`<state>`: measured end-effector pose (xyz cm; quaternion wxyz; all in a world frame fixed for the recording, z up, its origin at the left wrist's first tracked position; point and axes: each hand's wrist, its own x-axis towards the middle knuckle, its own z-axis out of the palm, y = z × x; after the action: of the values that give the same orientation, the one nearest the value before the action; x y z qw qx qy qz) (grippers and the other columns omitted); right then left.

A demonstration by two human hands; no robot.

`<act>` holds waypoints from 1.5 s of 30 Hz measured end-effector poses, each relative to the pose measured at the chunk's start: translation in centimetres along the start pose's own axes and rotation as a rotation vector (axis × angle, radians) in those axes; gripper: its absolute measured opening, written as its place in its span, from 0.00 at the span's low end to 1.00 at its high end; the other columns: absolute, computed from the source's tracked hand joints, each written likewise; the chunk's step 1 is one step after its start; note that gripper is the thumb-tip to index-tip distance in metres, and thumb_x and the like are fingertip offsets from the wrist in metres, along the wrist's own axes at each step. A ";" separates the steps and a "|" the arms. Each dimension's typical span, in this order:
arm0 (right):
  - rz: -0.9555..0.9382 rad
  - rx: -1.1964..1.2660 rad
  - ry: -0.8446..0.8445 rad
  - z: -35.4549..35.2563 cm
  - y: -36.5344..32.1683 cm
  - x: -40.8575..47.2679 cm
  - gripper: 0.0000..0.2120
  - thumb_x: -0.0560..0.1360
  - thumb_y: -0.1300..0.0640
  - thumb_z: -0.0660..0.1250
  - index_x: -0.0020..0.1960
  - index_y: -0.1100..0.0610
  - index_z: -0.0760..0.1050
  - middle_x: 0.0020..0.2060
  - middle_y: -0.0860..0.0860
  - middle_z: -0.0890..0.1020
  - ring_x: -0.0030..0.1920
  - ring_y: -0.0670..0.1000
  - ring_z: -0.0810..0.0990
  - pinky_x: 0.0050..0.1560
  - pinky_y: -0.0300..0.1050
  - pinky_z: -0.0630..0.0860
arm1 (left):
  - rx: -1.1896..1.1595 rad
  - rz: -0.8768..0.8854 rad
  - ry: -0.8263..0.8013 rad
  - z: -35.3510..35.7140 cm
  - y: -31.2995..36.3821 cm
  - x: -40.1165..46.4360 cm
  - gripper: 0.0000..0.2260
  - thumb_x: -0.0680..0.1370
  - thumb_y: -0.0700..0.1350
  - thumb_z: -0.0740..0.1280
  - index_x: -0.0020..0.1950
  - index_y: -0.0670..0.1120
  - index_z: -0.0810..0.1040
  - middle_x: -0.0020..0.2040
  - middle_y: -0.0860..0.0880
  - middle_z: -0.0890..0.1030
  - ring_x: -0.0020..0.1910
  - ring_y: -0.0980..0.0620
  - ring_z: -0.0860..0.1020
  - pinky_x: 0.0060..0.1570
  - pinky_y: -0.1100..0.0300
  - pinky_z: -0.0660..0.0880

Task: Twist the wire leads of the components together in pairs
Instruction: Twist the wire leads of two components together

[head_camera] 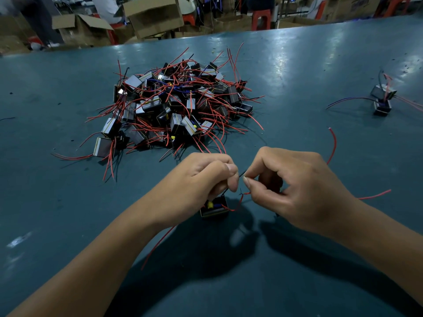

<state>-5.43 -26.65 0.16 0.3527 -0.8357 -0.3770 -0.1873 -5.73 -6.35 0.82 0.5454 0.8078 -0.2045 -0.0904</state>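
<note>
Fingers (231, 177) of the left hand (206, 179) curl tightly and pinch a thin black wire (241, 175) between thumb and forefinger, near the middle of the head view. Just to the right, the right hand (297, 188) has its fingers curled too, thumb and forefinger pinching the other end of the same black wire, with a short red wire (239, 202) bending down from that pinch. Both hands hang just above the desk (68, 225), close together but not touching.

Under the left hand a small black block (214, 208) with a yellow part on top sits low by the desk; whether it rests on the surface or hangs is hard to tell. Its red wire loops up to the right hand. Another long red wire (158, 245) trails toward the near left below the left wrist.

Farther off, left of centre, a big heap of blocks (174, 106) lies tangled in red wires. At the far right, well apart, a joined pair of blocks (382, 100) sits on the desk. Beyond the far edge stand cardboard boxes (153, 14).
</note>
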 end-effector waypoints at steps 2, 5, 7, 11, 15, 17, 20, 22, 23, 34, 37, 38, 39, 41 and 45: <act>-0.015 0.003 0.001 0.0 0.0 0.0 0.05 0.75 0.56 0.68 0.41 0.56 0.77 0.29 0.45 0.75 0.30 0.48 0.72 0.33 0.42 0.70 | -0.007 -0.024 -0.010 0.1 -0.3 0.3 0.18 0.73 0.56 0.58 0.37 0.44 0.78 0.27 0.52 0.71 0.28 0.54 0.68 0.30 0.61 0.67; -0.016 0.007 -0.008 -0.1 0.0 0.0 0.08 0.76 0.54 0.67 0.41 0.57 0.77 0.29 0.46 0.75 0.30 0.48 0.73 0.33 0.43 0.70 | -0.018 -0.036 -0.051 0.3 -0.2 0.4 0.17 0.73 0.55 0.56 0.35 0.46 0.78 0.27 0.54 0.72 0.28 0.57 0.69 0.30 0.64 0.66; -0.025 -0.003 -0.016 -0.1 0.0 0.0 0.04 0.74 0.58 0.69 0.41 0.57 0.77 0.29 0.45 0.75 0.30 0.47 0.72 0.32 0.41 0.70 | -0.009 -0.018 -0.067 0.3 0.2 0.2 0.16 0.73 0.53 0.56 0.33 0.48 0.78 0.26 0.53 0.73 0.27 0.55 0.68 0.29 0.58 0.64; -0.056 -0.039 -0.037 -0.2 0.0 0.0 0.04 0.74 0.59 0.69 0.42 0.57 0.78 0.30 0.44 0.74 0.30 0.45 0.70 0.33 0.36 0.67 | 0.044 0.005 -0.057 0.4 1.1 -0.2 0.15 0.76 0.45 0.60 0.31 0.48 0.76 0.26 0.50 0.68 0.29 0.40 0.63 0.29 0.48 0.60; -0.070 -0.059 -0.042 -0.2 -0.1 0.1 0.03 0.74 0.59 0.69 0.42 0.58 0.78 0.31 0.43 0.72 0.31 0.44 0.69 0.34 0.34 0.65 | 0.083 0.015 -0.043 0.4 1.5 -0.4 0.15 0.76 0.42 0.60 0.29 0.49 0.76 0.26 0.46 0.64 0.29 0.41 0.60 0.30 0.49 0.58; -0.080 -0.068 -0.043 -0.2 -0.1 0.1 0.04 0.74 0.59 0.69 0.42 0.58 0.77 0.31 0.43 0.71 0.31 0.44 0.69 0.33 0.35 0.66 | 0.110 0.019 -0.042 0.4 1.5 -0.4 0.16 0.76 0.42 0.60 0.29 0.49 0.75 0.25 0.49 0.64 0.28 0.45 0.60 0.29 0.52 0.58; -0.090 -0.078 -0.048 -0.2 -0.1 0.1 0.04 0.74 0.59 0.69 0.42 0.58 0.77 0.31 0.43 0.72 0.31 0.44 0.69 0.33 0.37 0.67 | 0.138 0.031 -0.050 0.4 1.3 -0.5 0.15 0.76 0.41 0.60 0.30 0.48 0.75 0.24 0.55 0.65 0.26 0.56 0.61 0.28 0.61 0.59; -0.093 -0.083 -0.052 -0.2 -0.1 0.0 0.04 0.74 0.59 0.69 0.41 0.58 0.77 0.31 0.44 0.72 0.31 0.45 0.69 0.33 0.38 0.67 | 0.160 0.037 -0.051 0.4 1.2 -0.5 0.15 0.76 0.40 0.60 0.30 0.48 0.75 0.24 0.56 0.65 0.26 0.58 0.62 0.28 0.64 0.60; -0.091 -0.081 -0.052 -0.2 -0.1 0.0 0.04 0.74 0.60 0.69 0.41 0.58 0.77 0.31 0.44 0.73 0.31 0.45 0.69 0.33 0.38 0.67 | 0.173 0.041 -0.050 0.4 1.2 -0.5 0.14 0.76 0.40 0.60 0.30 0.48 0.75 0.24 0.56 0.66 0.26 0.59 0.62 0.29 0.63 0.60; -0.066 -0.055 -0.070 -0.2 0.1 0.1 0.05 0.75 0.56 0.66 0.42 0.56 0.76 0.31 0.40 0.70 0.32 0.42 0.67 0.34 0.30 0.63 | 0.480 0.216 0.088 0.6 0.8 -0.7 0.11 0.74 0.41 0.62 0.31 0.44 0.71 0.26 0.54 0.66 0.27 0.56 0.65 0.27 0.60 0.61; -0.059 -0.046 -0.061 -0.2 0.2 0.1 0.04 0.75 0.57 0.66 0.42 0.56 0.76 0.31 0.40 0.70 0.31 0.42 0.68 0.34 0.31 0.64 | 0.630 0.287 0.129 0.6 0.8 -0.6 0.11 0.74 0.46 0.60 0.32 0.44 0.73 0.28 0.53 0.68 0.30 0.54 0.66 0.30 0.53 0.66; -0.050 -0.037 -0.057 -0.2 0.3 0.0 0.03 0.75 0.58 0.67 0.42 0.56 0.76 0.30 0.41 0.71 0.31 0.43 0.69 0.34 0.32 0.66 | 0.667 0.309 0.145 0.6 0.9 -0.6 0.12 0.73 0.47 0.59 0.33 0.44 0.73 0.29 0.53 0.68 0.31 0.52 0.66 0.30 0.52 0.66; -0.039 -0.027 -0.056 -0.2 0.3 0.0 0.03 0.75 0.58 0.68 0.42 0.56 0.76 0.30 0.41 0.71 0.31 0.43 0.70 0.34 0.34 0.67 | 0.716 0.345 0.165 0.7 0.9 -0.5 0.12 0.73 0.46 0.58 0.33 0.43 0.73 0.30 0.53 0.68 0.31 0.51 0.65 0.30 0.51 0.68; -0.020 -0.003 -0.062 -0.2 0.3 0.0 0.03 0.75 0.58 0.68 0.42 0.55 0.76 0.30 0.42 0.72 0.31 0.44 0.71 0.34 0.38 0.69 | 0.854 0.442 0.203 0.7 1.0 -0.6 0.11 0.73 0.43 0.59 0.32 0.42 0.72 0.30 0.51 0.67 0.32 0.50 0.64 0.29 0.52 0.68; 0.023 0.057 -0.070 0.0 0.3 0.0 0.04 0.76 0.56 0.67 0.43 0.54 0.76 0.29 0.44 0.73 0.31 0.46 0.73 0.35 0.42 0.70 | 1.070 0.602 0.252 0.4 0.8 -0.6 0.10 0.74 0.40 0.61 0.32 0.42 0.72 0.30 0.47 0.71 0.31 0.46 0.68 0.31 0.54 0.67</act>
<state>-5.21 -26.84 0.02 0.3651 -0.8356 -0.3848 -0.1429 -6.66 -6.70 1.37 0.0869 0.8804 -0.3740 0.2782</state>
